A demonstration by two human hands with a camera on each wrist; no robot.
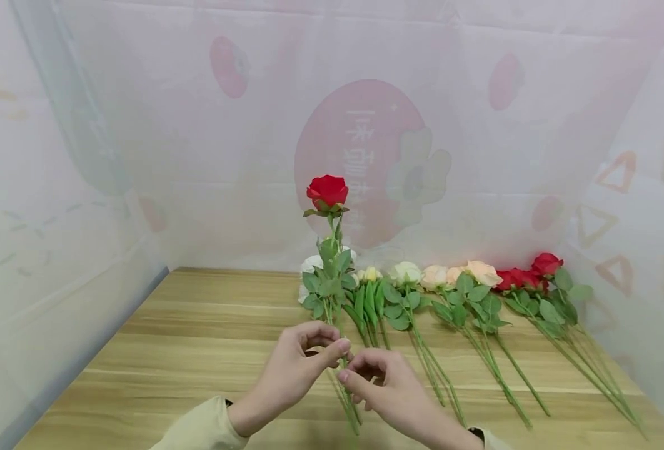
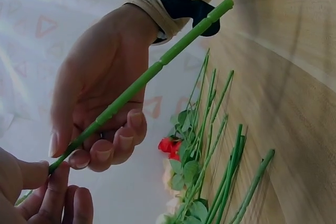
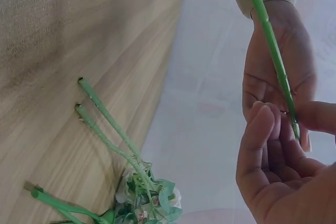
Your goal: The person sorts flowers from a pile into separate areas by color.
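Observation:
A single red rose [image 1: 327, 192] stands upright in front of me, its leafy green stem running down between both hands. My left hand [image 1: 289, 362] pinches the stem between thumb and fingers. Just below and to the right, my right hand [image 1: 394, 387] has its thumb and forefinger on the same stem. The stem's bare lower length [image 2: 126, 95] slants past the right palm in the left wrist view. In the right wrist view, the stem [image 3: 275, 51] crosses in front of the left palm.
On the wooden table [image 1: 197, 325] lie white flowers [image 1: 309, 269], partly hidden behind the held rose. To their right lie yellow tulips [image 1: 369, 275], cream roses [image 1: 405, 273], peach roses [image 1: 481, 273] and red roses [image 1: 546, 265], stems toward me. A printed curtain stands behind.

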